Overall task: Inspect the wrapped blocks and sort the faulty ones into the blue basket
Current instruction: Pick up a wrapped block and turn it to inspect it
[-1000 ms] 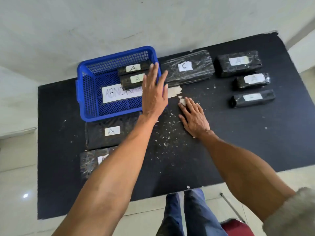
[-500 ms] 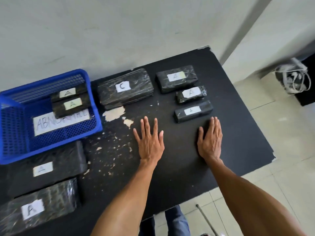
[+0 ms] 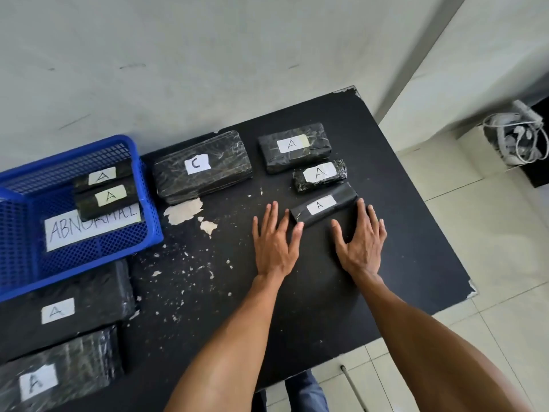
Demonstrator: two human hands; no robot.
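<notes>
A slim black wrapped block labelled A [image 3: 323, 206] lies on the black table [image 3: 416, 248]. My left hand [image 3: 274, 242] lies flat with straight fingers, its fingertips touching the block's left end. My right hand [image 3: 361, 237] lies flat too, its fingers along the block's right end. Beyond it sit two more A blocks [image 3: 319, 175] [image 3: 294, 147] and a larger C block [image 3: 202, 166]. The blue basket [image 3: 142, 203] at the left, marked ABNORMAL, holds two A blocks [image 3: 108, 197] [image 3: 102, 176].
Two big black A blocks [image 3: 65, 310] [image 3: 56, 379] lie at the near left, in front of the basket. Torn paper scraps [image 3: 184, 211] and crumbs litter the table's middle. A wall runs behind the table. White cables [image 3: 517, 135] sit on the floor at the right.
Both hands slid forward across the table and now bracket the slim A block, one at each end. The view shifted slightly.
</notes>
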